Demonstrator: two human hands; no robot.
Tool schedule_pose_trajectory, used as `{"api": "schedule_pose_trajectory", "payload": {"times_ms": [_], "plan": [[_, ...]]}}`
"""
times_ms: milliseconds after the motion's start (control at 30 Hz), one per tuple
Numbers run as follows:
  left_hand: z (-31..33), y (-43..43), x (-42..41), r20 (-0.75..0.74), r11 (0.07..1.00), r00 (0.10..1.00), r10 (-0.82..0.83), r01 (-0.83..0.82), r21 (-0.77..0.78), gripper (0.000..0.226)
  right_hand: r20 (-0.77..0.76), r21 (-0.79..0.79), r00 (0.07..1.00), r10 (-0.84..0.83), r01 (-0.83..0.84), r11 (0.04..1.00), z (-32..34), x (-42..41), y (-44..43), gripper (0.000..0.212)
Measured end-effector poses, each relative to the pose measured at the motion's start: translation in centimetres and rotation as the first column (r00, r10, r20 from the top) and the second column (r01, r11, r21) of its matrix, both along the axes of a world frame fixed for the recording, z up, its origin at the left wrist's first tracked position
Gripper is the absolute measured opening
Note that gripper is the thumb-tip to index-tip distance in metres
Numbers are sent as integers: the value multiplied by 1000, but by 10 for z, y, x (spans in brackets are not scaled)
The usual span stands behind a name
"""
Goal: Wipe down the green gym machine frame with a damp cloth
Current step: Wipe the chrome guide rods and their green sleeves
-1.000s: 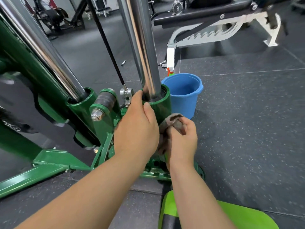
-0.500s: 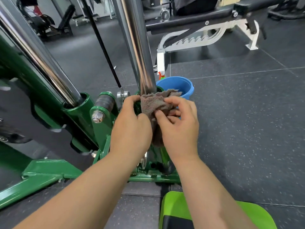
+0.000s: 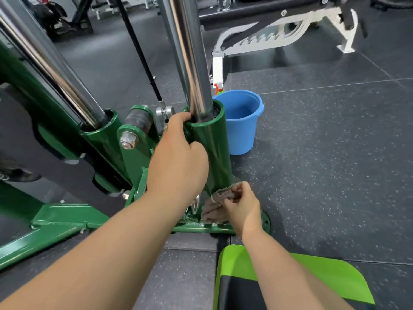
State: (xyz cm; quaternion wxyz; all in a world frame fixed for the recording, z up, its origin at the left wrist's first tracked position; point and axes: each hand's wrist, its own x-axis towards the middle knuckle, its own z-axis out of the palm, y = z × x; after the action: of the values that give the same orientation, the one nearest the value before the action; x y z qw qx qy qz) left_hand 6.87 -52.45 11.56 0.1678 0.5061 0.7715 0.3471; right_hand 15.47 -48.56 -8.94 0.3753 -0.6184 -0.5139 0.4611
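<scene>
The green machine frame (image 3: 60, 222) fills the left and centre, with a green sleeve (image 3: 214, 148) around the foot of a chrome post (image 3: 190, 54). My left hand (image 3: 178, 157) grips that sleeve from the left, thumb across its front, fingers reaching its top rim. Low down, my right hand (image 3: 241, 204) pinches a grey-brown cloth (image 3: 214, 204) and presses it against the base of the sleeve, just above the green floor plate. Part of the cloth is hidden under my fingers.
A blue bucket (image 3: 243, 121) stands on the rubber floor right behind the sleeve, a spray bottle top behind it. A white-framed bench (image 3: 268, 36) sits at the back. A bright green pad (image 3: 312, 274) lies near my right forearm. A second chrome post (image 3: 49, 63) slants at left.
My right hand has slid the cloth down from the sleeve's top rim to its base. My left hand has stayed on the sleeve.
</scene>
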Motion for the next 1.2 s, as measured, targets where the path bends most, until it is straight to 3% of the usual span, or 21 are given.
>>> {"api": "schedule_pose_trajectory", "payload": {"times_ms": [100,200,333,433,633,700,833,900,967,1067,1133,1200], "plan": [[-2,-1,4,-42,1000,999,28,-28,7,56,-211,-193,971,-109,68,979,-15,-9,0,32],[-5,2,4,-65,999,997,40,-39,19,54,-269,-373,914,-305,194,908,-36,-23,-5,33],[-8,3,3,-59,999,997,44,-43,25,52,-564,-607,664,-492,71,792,-39,-29,-6,12],[-9,5,4,-74,998,996,47,-44,42,50,-579,-737,502,-642,15,676,-21,-30,7,27],[-10,4,5,-76,997,996,43,-38,66,46,-568,-806,489,-662,-168,567,20,-25,12,28],[-8,6,5,-82,995,995,55,-48,83,47,-637,-765,430,-639,-252,593,51,-23,12,23],[-6,3,5,-106,998,992,61,-57,40,53,-766,-642,261,-587,-292,709,112,-21,8,39],[-2,-1,4,-91,1000,996,17,-18,-16,59,-801,-596,284,-526,-298,746,126,-18,4,35],[6,-6,3,-14,997,999,-36,35,-62,65,-813,-566,345,-469,-281,775,135,-12,1,18],[9,-33,6,117,987,980,-160,162,-4,80,-835,-475,415,-361,-213,854,146,1,6,3],[7,-49,14,21,984,984,-176,175,42,78,-866,-378,411,-284,-168,910,159,7,10,11],[4,-51,16,-170,987,975,-143,153,51,57,-867,-318,441,-233,-130,939,169,8,11,13]]}}
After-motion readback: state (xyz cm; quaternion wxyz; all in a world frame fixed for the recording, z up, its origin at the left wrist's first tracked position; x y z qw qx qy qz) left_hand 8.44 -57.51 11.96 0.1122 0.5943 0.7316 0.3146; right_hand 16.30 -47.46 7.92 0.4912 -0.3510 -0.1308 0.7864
